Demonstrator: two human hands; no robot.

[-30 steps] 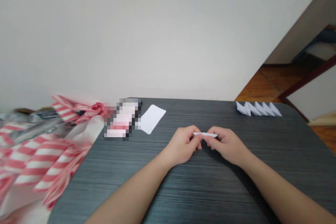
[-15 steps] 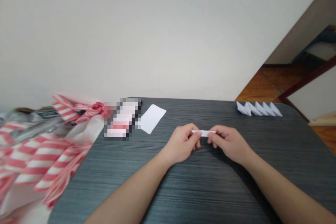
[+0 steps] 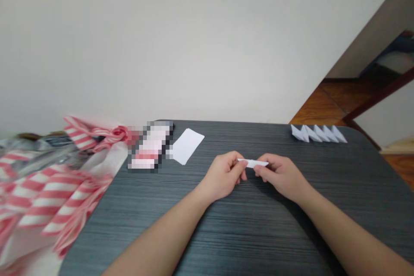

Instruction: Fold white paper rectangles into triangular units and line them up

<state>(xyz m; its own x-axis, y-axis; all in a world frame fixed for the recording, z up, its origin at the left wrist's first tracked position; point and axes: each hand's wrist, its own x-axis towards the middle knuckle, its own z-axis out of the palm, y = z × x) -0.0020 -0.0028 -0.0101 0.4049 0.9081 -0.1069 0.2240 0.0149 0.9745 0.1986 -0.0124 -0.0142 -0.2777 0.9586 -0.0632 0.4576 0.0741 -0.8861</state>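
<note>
A slim folded white paper [image 3: 251,163] is held crosswise between two hands above the middle of the dark tabletop [image 3: 242,233].
Its long axis runs left to right, the right end dipping slightly and tapering to a point; the left hand [image 3: 226,174] pinches one end between thumb and fingers, the right hand [image 3: 280,177] pinches near the other, and the thumbs partly cover it. A white sheet [image 3: 188,145] lies to the left, just beside a pixelated flat item [image 3: 150,146]; a row of folded pieces [image 3: 311,133] sits at the far right, and striped cloth [image 3: 61,194] is heaped left of the tabletop. Compared with half a second ago, the paper slants a little more.
</note>
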